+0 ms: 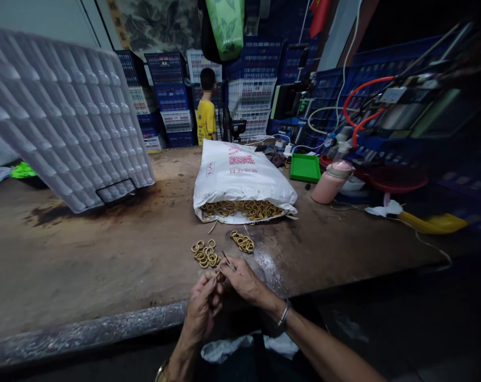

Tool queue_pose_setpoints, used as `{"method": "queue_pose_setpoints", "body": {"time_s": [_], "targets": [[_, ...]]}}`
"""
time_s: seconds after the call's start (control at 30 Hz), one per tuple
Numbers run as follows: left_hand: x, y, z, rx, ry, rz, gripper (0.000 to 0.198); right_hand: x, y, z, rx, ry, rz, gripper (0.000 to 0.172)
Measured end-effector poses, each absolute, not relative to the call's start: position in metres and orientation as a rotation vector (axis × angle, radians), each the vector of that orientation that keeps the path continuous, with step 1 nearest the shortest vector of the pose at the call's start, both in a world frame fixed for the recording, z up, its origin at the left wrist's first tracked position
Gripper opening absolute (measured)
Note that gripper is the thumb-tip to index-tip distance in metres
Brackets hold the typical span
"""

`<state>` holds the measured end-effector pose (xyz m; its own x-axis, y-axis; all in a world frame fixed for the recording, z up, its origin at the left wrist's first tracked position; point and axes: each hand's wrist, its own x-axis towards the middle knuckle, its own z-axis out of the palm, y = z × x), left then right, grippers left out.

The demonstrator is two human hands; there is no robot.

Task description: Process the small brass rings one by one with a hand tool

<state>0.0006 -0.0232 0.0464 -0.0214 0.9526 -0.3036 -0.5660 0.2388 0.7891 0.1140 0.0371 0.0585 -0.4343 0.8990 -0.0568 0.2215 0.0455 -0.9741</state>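
Near the front edge of the table, my left hand (202, 305) pinches a small brass-coloured ring (218, 274) between thumb and fingertips. Meeting it at the ring, my right hand (246, 281) is closed around a thin, dark, pointed tool (228, 261); its exact kind is too small to tell. Just beyond my hands lie a loose pile of brass rings (204, 253) and, to its right, a second pile of rings (243, 242). Behind both piles, a white woven sack (240, 178) lies on its side, its mouth facing me and full of rings.
A ribbed translucent plastic tray stack (69, 116) leans at the left of the wooden table (152, 233). To the right stand a green tray (305, 167), a pink bottle (331, 183) and a machine with red hoses (391, 106). A person in yellow (206, 114) stands beyond, before stacked crates (176, 98).
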Motion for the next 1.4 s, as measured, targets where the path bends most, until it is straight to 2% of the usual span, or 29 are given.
{"method": "queue_pose_setpoints", "body": {"time_s": [0.27, 0.57, 0.67, 0.83, 0.97, 1.23, 1.4], "targets": [[-0.002, -0.02, 0.044, 0.492, 0.901, 1.292, 0.024, 0.114, 0.037, 0.055, -1.099, -1.738, 1.369, 0.023], [0.001, -0.021, 0.043, 0.653, 1.124, 1.278, 0.036, 0.113, 0.035, 0.063, -1.098, -1.806, 1.373, 0.026], [0.002, -0.022, 0.044, 0.635, 1.141, 1.286, 0.038, 0.114, 0.037, 0.061, -1.16, -1.833, 1.253, 0.025], [0.003, -0.023, 0.043, 0.606, 1.14, 1.321, 0.038, 0.12, 0.03, 0.054, -1.226, -2.172, 0.912, 0.01], [0.004, -0.024, 0.041, 0.545, 1.13, 1.334, 0.037, 0.122, 0.024, 0.049, -1.208, -2.383, 0.763, 0.022], [0.001, -0.023, 0.034, 0.592, 1.112, 1.363, 0.035, 0.119, 0.025, 0.045, -1.19, -2.486, 0.679, 0.023], [0.0, -0.025, 0.033, 0.616, 1.162, 1.311, 0.037, 0.119, 0.029, 0.036, -1.3, -2.551, 0.65, 0.03]]}}
